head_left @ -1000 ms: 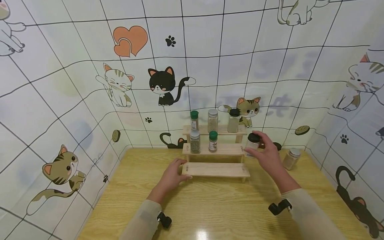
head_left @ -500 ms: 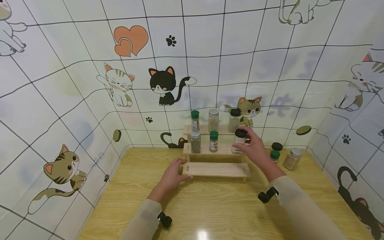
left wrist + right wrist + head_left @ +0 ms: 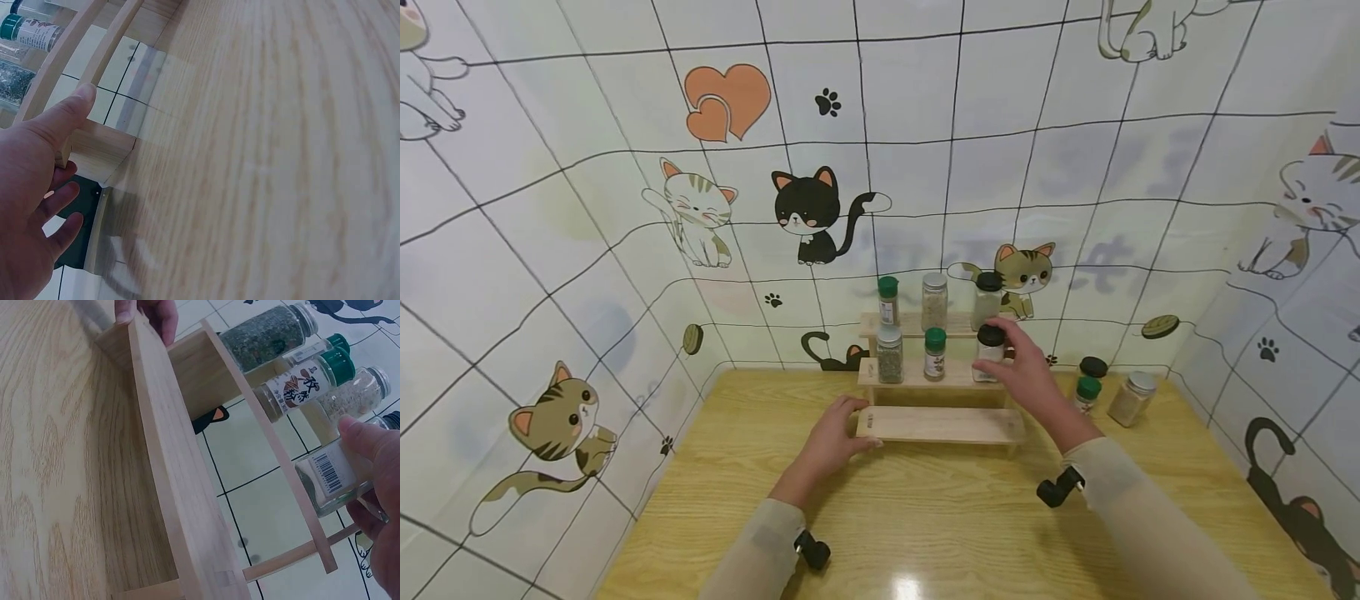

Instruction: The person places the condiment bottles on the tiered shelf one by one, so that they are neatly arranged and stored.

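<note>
My right hand [image 3: 1024, 368] holds a black-lidded spice jar [image 3: 988, 358] between thumb and fingers, at the right end of the middle tier of a wooden spice rack [image 3: 940, 423]. The right wrist view shows a barcode label on this glass jar [image 3: 331, 478], with its base at the shelf's edge. My left hand [image 3: 831, 437] grips the left end of the lowest tier, the thumb [image 3: 78, 103] along its front edge. On the middle tier stand a jar of dried herbs [image 3: 890, 357] and a green-capped bottle [image 3: 935, 356].
The top tier bears a green-capped bottle [image 3: 887, 302], a silver-lidded jar [image 3: 934, 302] and a black-lidded jar [image 3: 987, 302]. Right of the rack, a silver-lidded jar [image 3: 1132, 400], a green-capped bottle [image 3: 1086, 393] and a black-lidded jar [image 3: 1093, 367] stand on the table [image 3: 925, 517].
My right hand has brought the black-lidded jar leftward from beside the rack onto the middle tier's right end. The left hand has stayed at the lowest tier.
</note>
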### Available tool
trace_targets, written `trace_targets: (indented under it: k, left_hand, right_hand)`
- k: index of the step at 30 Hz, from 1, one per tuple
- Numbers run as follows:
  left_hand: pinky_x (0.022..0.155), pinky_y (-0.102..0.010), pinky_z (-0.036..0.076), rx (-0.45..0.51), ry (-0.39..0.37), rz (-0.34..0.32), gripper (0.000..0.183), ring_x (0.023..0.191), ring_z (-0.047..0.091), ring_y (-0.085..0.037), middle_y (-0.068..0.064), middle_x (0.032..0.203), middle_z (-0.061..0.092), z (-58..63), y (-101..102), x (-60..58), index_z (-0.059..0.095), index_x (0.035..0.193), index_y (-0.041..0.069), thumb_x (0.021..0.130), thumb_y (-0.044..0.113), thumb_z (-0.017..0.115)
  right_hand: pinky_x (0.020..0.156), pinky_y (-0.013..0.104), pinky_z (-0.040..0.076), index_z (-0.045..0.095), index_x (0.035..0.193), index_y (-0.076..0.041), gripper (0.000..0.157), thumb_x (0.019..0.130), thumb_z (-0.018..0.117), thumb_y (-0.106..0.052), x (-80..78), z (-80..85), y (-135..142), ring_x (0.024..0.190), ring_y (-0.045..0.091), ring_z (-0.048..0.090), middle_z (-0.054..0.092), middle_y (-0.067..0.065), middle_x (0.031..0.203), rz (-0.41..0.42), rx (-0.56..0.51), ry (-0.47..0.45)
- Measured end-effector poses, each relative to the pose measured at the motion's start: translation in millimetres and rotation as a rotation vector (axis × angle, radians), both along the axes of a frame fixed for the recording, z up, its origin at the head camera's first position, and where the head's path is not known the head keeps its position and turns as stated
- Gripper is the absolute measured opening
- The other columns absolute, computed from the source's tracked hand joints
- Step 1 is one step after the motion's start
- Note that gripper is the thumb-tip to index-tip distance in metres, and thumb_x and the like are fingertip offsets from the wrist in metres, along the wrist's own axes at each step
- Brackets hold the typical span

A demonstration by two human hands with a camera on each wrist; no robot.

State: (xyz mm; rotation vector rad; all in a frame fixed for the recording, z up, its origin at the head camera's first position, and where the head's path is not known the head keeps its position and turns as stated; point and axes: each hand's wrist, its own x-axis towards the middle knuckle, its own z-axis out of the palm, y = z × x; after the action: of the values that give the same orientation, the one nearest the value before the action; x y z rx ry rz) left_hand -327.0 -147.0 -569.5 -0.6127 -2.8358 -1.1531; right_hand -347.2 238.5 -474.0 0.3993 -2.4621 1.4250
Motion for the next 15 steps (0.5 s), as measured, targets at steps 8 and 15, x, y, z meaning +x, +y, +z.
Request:
trace_targets:
  k: [8, 15]
  left_hand:
    - [0.12, -0.058, 0.046, 0.017, -0.008, -0.001, 0.079, 0.148, 0.052, -0.035, -0.007, 0.152, 0.059, 1.6, -0.3, 0.9, 0.06, 0.156, 0.008, 0.091, 0.04, 0.094]
    - [0.12, -0.057, 0.045, 0.022, -0.008, -0.002, 0.079, 0.148, 0.051, -0.034, -0.007, 0.152, 0.058, 1.5, -0.3, 0.7, 0.06, 0.155, 0.008, 0.091, 0.039, 0.095]
  right_hand:
    - [0.102, 0.06, 0.054, 0.045, 0.165, -0.019, 0.082, 0.097, 0.09, -0.015, 0.5, -7.0, -2.5, 0.128, 0.038, 0.06, 0.06, 0.017, 0.147, -0.011, 0.005, 0.086]
    - [0.099, 0.059, 0.056, 0.041, 0.168, -0.02, 0.085, 0.097, 0.089, -0.015, 1.3, -10.8, -1.6, 0.128, 0.04, 0.061, 0.059, 0.019, 0.148, -0.009, -0.017, 0.083]
